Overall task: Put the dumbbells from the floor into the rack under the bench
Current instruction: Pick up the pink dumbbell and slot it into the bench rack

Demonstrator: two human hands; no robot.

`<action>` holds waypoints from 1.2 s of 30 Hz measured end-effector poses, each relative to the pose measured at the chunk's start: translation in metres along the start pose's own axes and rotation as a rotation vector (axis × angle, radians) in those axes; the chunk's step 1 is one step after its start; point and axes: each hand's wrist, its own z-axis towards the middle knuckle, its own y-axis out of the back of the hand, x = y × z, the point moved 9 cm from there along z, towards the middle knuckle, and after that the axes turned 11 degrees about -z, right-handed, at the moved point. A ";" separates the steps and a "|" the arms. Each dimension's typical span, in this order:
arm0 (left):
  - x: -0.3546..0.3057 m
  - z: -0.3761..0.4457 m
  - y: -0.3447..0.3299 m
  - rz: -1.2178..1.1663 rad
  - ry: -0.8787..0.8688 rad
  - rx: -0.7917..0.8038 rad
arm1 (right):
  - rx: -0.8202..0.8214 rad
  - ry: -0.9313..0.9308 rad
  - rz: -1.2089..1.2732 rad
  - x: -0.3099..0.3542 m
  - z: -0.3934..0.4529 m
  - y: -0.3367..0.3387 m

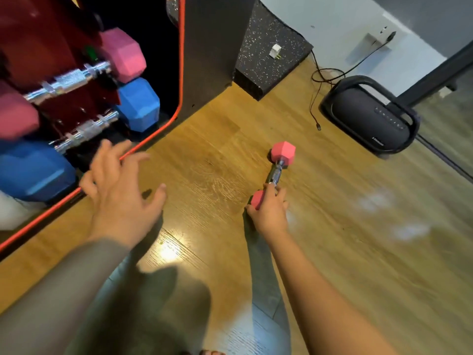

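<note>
I had my right hand [268, 211] wrapped over the near end of the pink dumbbell [277, 172], fingers curled round the handle just above the near head, so that head was mostly hidden under my palm. The far head seemed to rest on the wooden floor [332, 252], out in the open, well apart from the rack [76, 80]. Gripping at one end rather than mid-handle looked to me like a first catch, enough to tip or drag it toward me; for a clean carry I judged the grip would need to slide toward the middle.

My left hand [120, 188] was spread, fingers fanned and holding nothing, hovering at the red edge [143, 146] of the rack opening. I read that as staying close to the opening, ready to steady myself or guide the next weight in.

Inside the rack a pink pair [122, 55] sat above a blue pair [138, 103], their chrome bars lying across the cradles, heads outward, so the colours appeared stacked by tier.

A black speaker [368, 119] with a trailing cable [313, 103] stood beyond the dumbbell near the wall, clear of the path back to the rack.
</note>
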 end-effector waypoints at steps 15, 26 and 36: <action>0.046 -0.033 -0.068 -0.370 0.259 0.305 | 0.195 -0.099 0.765 0.140 -0.108 -0.057; 0.080 -0.022 -0.049 -0.117 0.313 0.320 | -0.258 0.179 -0.088 0.108 -0.090 -0.002; 0.078 -0.015 -0.043 0.016 0.252 0.351 | -0.139 0.244 0.078 0.068 -0.100 -0.034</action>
